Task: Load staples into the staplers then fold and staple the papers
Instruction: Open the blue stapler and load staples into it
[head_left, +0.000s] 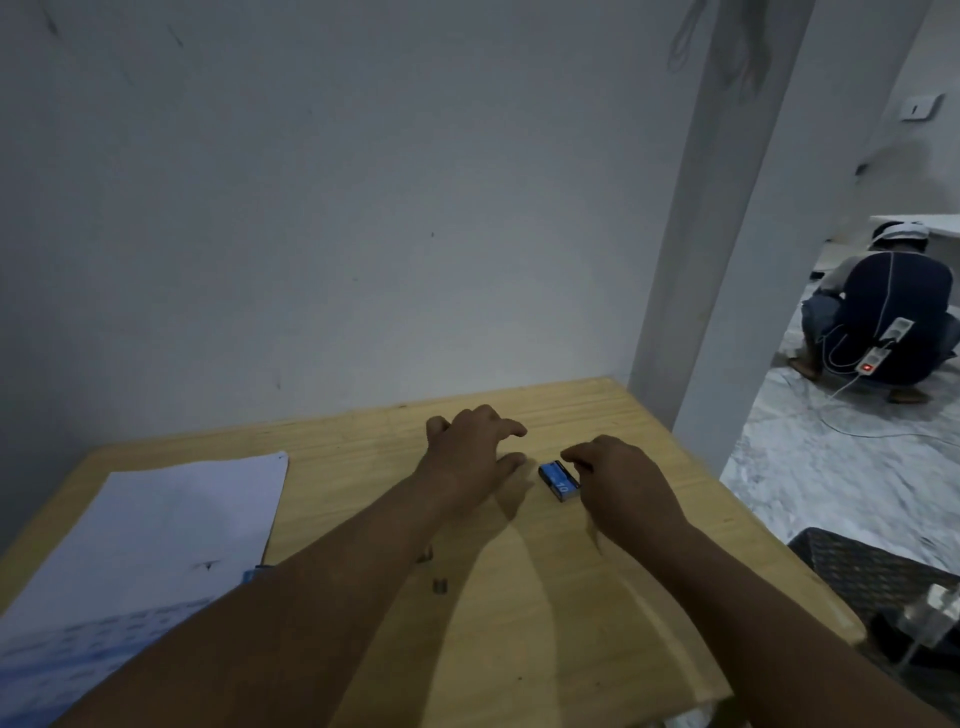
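Observation:
A small blue staple box (559, 482) lies on the wooden table (545, 597), right of centre. My right hand (621, 480) is at its right side, with curled fingertips on the box's far end and right edge. My left hand (470, 449) hovers just left of the box with fingers spread and relaxed, holding nothing. A stack of white papers (156, 530) lies on the left of the table. Two small metal staple pieces (440, 585) lie near my left forearm. No stapler shows.
A small blue object (252, 574) peeks out beside my left forearm at the papers' edge. The table stands against a white wall (311, 208). Off its right edge is a dark woven basket (872, 577). Another person (883, 317) crouches on the floor far right.

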